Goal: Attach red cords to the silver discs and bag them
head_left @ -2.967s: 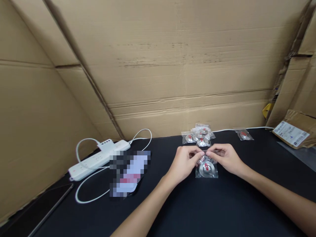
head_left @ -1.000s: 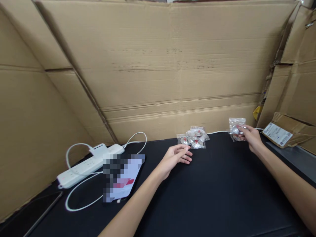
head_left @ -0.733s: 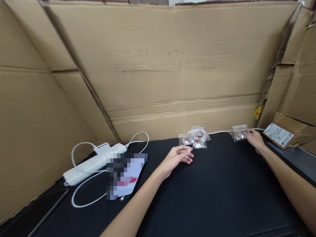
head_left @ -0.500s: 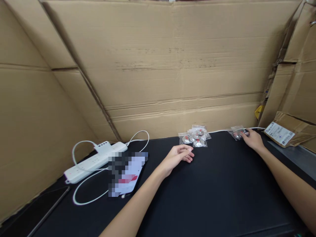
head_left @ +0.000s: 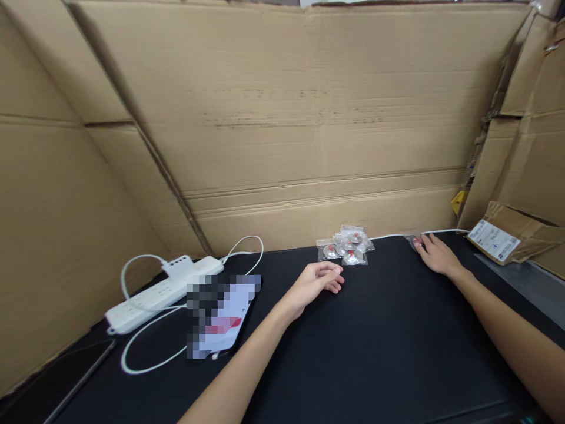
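My right hand [head_left: 436, 254] lies flat at the back right of the black table [head_left: 388, 353], its fingers stretched over a small clear bag [head_left: 415, 239] that mostly hides beneath them. My left hand [head_left: 320, 280] rests on the table with fingers loosely curved and apart, holding nothing. Just beyond its fingertips sits a pile of several small clear bags [head_left: 346, 250], each with a silver disc and a red piece inside.
Cardboard walls [head_left: 282, 118] close off the back and both sides. A white power strip [head_left: 154, 288] with looping cable lies at the left, beside a blurred flat item [head_left: 220, 315]. A labelled cardboard parcel [head_left: 497, 240] sits far right. A dark flat slab [head_left: 75, 380] lies front left.
Both hands held one bag at the centre; the right hand carried it to the back right, laid it down and now lies flat over it. The left hand settled on the table.
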`<state>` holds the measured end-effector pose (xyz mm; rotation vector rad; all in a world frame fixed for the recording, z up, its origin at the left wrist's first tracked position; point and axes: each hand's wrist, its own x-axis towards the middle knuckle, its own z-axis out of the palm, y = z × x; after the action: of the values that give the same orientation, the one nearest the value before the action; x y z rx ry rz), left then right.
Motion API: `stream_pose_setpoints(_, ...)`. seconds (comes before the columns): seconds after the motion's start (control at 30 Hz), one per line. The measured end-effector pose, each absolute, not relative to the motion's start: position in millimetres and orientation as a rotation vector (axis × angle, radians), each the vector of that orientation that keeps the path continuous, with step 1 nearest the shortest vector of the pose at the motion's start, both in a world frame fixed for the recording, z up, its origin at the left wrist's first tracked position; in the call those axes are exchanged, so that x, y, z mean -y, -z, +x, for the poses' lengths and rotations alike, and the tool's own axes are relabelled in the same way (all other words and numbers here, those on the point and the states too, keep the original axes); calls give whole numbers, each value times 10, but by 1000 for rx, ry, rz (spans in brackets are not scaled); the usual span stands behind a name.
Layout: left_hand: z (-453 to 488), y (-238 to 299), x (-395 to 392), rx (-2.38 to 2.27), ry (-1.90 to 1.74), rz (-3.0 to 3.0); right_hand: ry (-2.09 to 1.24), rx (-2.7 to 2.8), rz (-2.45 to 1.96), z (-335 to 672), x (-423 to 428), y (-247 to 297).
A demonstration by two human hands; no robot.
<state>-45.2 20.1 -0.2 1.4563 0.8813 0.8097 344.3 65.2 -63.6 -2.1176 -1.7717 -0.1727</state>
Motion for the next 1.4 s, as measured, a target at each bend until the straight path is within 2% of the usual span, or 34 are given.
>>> stream_pose_setpoints(0.4, -454, 27, -212, -878, -821, 1478, 178, 1473, -2076, 3508, -697, 515)
stream_pose_setpoints(0.87, -439, 4, -186, -875, -817, 1491, 194, 1758, -1973, 3441, -703, 519)
stream_pose_setpoints(1.1, -442, 12, -192, -875, -818, 1496, 94, 1765, -1902, 3467, -691, 526)
stream_pose_setpoints(1.4, -438, 21, -197, -887, -814, 1517, 292, 1945, -2043, 3377, -667, 535)
